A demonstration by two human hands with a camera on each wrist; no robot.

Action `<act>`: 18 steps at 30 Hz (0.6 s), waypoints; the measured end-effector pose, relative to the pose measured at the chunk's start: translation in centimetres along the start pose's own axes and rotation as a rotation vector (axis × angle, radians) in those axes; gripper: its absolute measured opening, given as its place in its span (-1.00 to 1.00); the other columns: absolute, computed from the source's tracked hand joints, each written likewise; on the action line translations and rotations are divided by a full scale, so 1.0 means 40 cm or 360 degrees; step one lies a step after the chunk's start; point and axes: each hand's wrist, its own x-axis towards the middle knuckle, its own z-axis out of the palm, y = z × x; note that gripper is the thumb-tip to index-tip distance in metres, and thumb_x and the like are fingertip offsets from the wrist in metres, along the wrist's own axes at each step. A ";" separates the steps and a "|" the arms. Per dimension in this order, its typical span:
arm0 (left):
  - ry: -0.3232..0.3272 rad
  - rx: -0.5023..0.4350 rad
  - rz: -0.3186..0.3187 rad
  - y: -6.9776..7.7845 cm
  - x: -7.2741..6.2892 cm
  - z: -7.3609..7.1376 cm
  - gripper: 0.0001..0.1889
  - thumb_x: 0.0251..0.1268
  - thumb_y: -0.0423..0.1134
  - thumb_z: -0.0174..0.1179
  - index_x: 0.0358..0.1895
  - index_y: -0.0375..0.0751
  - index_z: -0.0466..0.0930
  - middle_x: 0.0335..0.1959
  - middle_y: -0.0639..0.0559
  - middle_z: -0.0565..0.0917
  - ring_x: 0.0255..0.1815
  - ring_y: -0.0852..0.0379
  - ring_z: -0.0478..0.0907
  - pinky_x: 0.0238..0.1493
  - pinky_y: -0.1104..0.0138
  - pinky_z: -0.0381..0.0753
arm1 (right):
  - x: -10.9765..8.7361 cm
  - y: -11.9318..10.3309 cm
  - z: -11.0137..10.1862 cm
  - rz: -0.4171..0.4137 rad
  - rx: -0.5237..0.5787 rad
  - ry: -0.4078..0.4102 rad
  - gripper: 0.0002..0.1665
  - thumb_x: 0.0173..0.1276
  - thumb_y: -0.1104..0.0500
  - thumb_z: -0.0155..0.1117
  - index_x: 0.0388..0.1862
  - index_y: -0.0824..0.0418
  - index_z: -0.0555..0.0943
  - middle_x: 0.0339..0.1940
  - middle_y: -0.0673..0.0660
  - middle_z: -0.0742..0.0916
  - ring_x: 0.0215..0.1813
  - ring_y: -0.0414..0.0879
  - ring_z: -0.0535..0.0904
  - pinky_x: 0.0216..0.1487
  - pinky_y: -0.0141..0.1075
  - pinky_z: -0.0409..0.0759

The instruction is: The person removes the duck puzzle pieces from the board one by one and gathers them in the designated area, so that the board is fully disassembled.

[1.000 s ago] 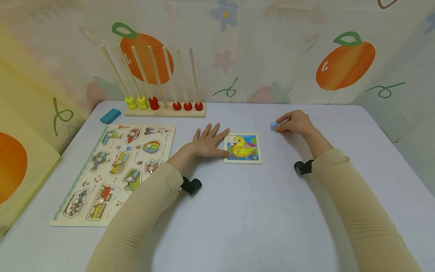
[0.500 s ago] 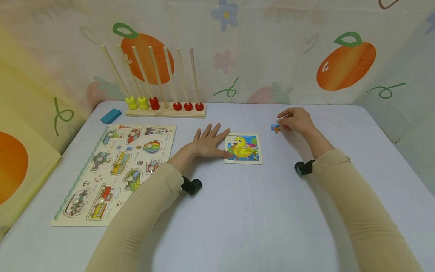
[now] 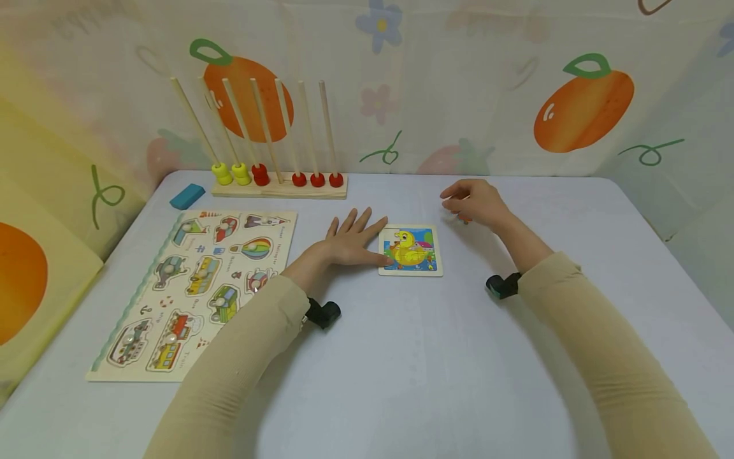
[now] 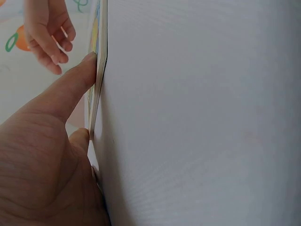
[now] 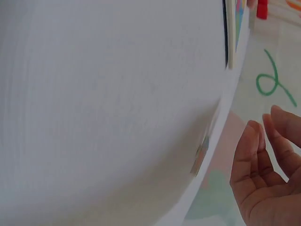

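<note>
A small square duck puzzle [image 3: 410,250] in a pale wooden frame lies flat on the white table. My left hand [image 3: 350,247] rests at its left side with fingers spread. Its thumb [image 4: 77,82] presses the near left part of the puzzle, and the index fingertip is right at the far left corner. My right hand [image 3: 476,201] is above the table, beyond and to the right of the puzzle, with fingers loosely bent and nothing between them. Under it a small puzzle piece [image 5: 201,153] lies on the table; in the head view the hand hides most of it.
At the left lies a large vehicle peg puzzle board [image 3: 189,299], partly covered by the left sleeve. Behind it stand a bead-counting rack [image 3: 309,187] with upright rods and a blue block [image 3: 187,196]. A printed cloth [image 3: 459,76] hangs along the back.
My right hand has let go of the small puzzle piece, risen off it and moved left. The piece stays on the table. My left hand and the duck puzzle have not moved.
</note>
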 end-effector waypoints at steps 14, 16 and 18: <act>0.0003 0.0005 -0.0006 -0.005 0.001 0.001 0.00 0.20 0.42 0.06 0.61 0.29 -0.28 0.66 0.04 -0.44 0.67 -0.10 -0.60 0.58 -0.19 -0.57 | -0.004 -0.063 0.090 -0.0240 -0.0174 -0.0331 -0.64 0.35 0.16 0.28 0.11 0.19 0.61 -0.13 0.18 0.62 -0.13 0.00 0.54 -0.17 -0.39 0.57; 0.0003 0.0007 -0.0003 -0.005 0.001 0.001 0.00 0.20 0.42 0.05 0.61 0.30 -0.28 0.66 0.04 -0.44 0.67 -0.10 -0.60 0.58 -0.19 -0.58 | -0.007 -0.068 0.097 -0.0282 -0.0206 -0.0377 -0.62 0.33 0.17 0.29 0.12 0.18 0.60 -0.09 0.19 0.64 -0.08 0.02 0.54 -0.13 -0.34 0.55; 0.0003 0.0010 0.0001 -0.005 0.002 0.002 0.00 0.20 0.43 0.04 0.60 0.30 -0.28 0.66 0.04 -0.45 0.67 -0.10 -0.60 0.58 -0.19 -0.58 | -0.010 -0.072 0.103 -0.0307 -0.0220 -0.0408 -0.62 0.33 0.18 0.31 0.12 0.17 0.60 -0.07 0.20 0.65 -0.03 0.04 0.55 -0.06 -0.29 0.53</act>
